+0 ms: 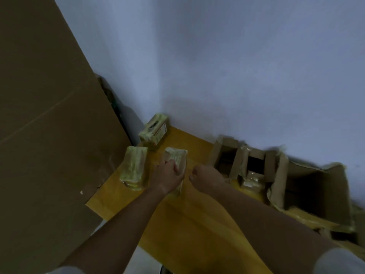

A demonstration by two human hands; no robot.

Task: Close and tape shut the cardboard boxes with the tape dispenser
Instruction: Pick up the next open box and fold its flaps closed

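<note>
A large sheet of brown cardboard (49, 115) leans at the far left, beside the yellow table (187, 224). Near it a small taped box (135, 168) lies on the table, and another taped box (155, 131) stands behind it by the wall. The left hand (167, 173) curls its fingers round the near end of a third taped box (177, 158), thumb side up, gripping it as it rests on the table. Just beside it the right hand (206, 177) is clenched into a fist; whether anything is inside that fist cannot be told. Further right, open cardboard boxes (246, 161) stand with flaps up, and a larger open box (316, 190) lies at the right edge. The picture is blurred, and no tape dispenser can be made out.
</note>
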